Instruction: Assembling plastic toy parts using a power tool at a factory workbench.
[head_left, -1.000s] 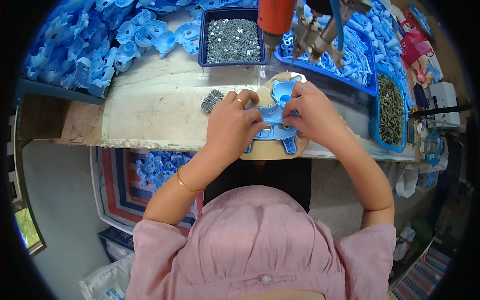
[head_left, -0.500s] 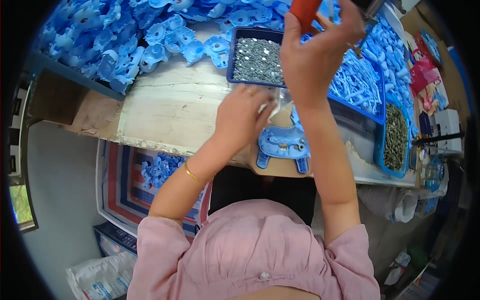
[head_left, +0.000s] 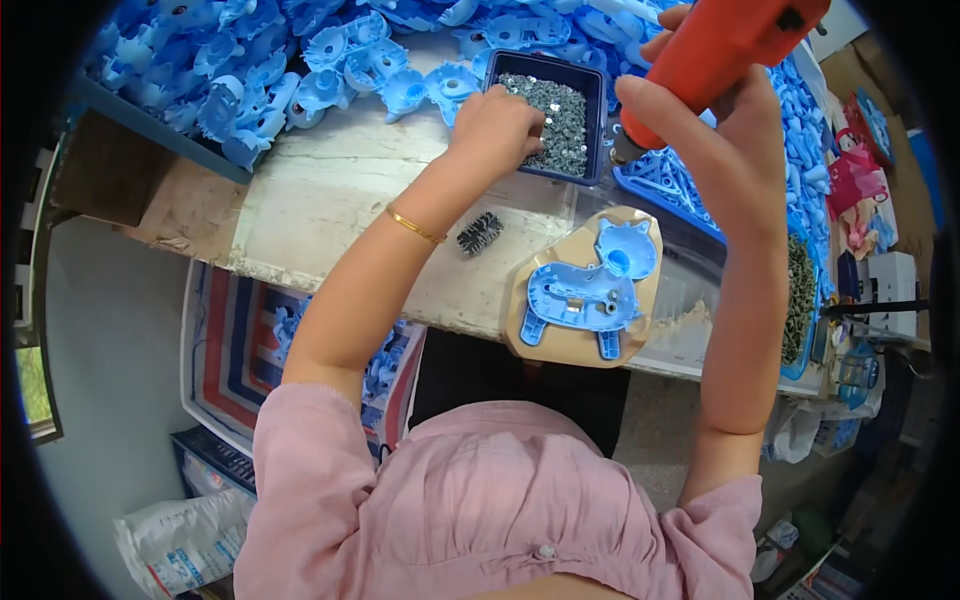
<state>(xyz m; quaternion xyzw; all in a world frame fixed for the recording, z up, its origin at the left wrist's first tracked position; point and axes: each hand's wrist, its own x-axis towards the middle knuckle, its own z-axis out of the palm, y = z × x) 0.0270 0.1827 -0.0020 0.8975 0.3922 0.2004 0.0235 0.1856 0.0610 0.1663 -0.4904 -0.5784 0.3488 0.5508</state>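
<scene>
My right hand (head_left: 735, 135) is wrapped round a red electric screwdriver (head_left: 710, 70), its metal tip pointing down and left. My left hand (head_left: 495, 130) is over a dark blue bin (head_left: 603, 120) of small grey metal pieces (head_left: 560, 105). Its fingers are curled together at the pieces, and whatever they pinch is hidden. Nearer me, a light blue animal-shaped plastic shell half (head_left: 570, 290) lies hollow side up on a tan board (head_left: 520, 335); small round metal parts show in it.
A dark bristly piece (head_left: 480, 234) lies on the worn table (head_left: 330, 215). Blue shells (head_left: 240, 80) are heaped at the back left. At the right stand a blue tray of thin blue parts (head_left: 665, 180) and a tub of screws (head_left: 798, 300). A striped lined container (head_left: 215, 340) sits below the table's edge.
My left hand has moved up and away from the table onto the bin's pieces. The right hand with the screwdriver has shifted right and nearer, uncovering the whole shell and the bristly piece.
</scene>
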